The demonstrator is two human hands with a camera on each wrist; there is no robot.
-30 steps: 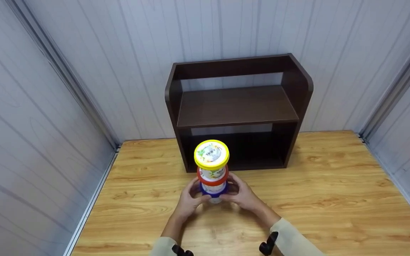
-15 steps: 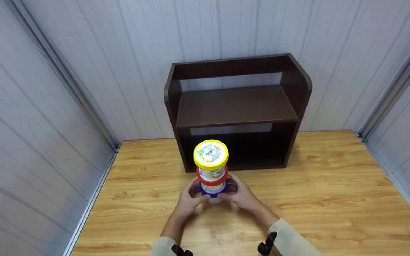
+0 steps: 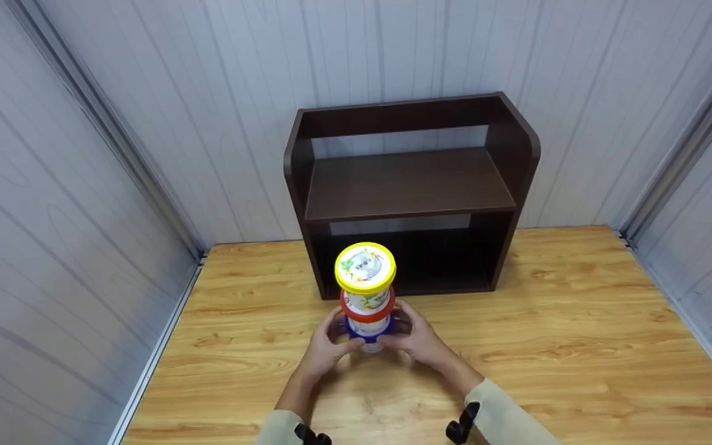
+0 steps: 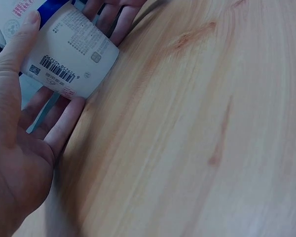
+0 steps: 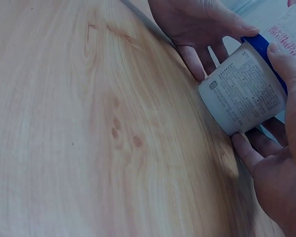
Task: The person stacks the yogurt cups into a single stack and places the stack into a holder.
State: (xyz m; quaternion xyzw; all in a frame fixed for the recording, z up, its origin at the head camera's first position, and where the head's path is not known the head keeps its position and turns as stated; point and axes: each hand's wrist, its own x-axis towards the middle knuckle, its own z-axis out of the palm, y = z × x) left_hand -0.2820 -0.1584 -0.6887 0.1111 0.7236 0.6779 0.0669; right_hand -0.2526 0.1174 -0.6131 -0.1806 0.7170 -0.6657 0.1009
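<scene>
Three white tubs stand in an upright stack in the head view. On top is the yellow-lidded tub [image 3: 365, 267], under it the red-lidded tub [image 3: 367, 317]. The lowest, a blue-lidded tub [image 5: 241, 91], has its base at the wooden table top. My left hand [image 3: 325, 351] grips this bottom tub from the left, thumb at the lid's edge and fingers round the side. From the right, my right hand [image 3: 419, 341] holds the same tub in the same way. Printed text and a barcode show on its wall in the left wrist view.
Just behind the stack stands a dark brown two-tier shelf [image 3: 411, 185] against the pale panelled wall [image 3: 245, 123]. The wood-grain table [image 3: 578, 346] spreads to both sides, with side walls at left and right.
</scene>
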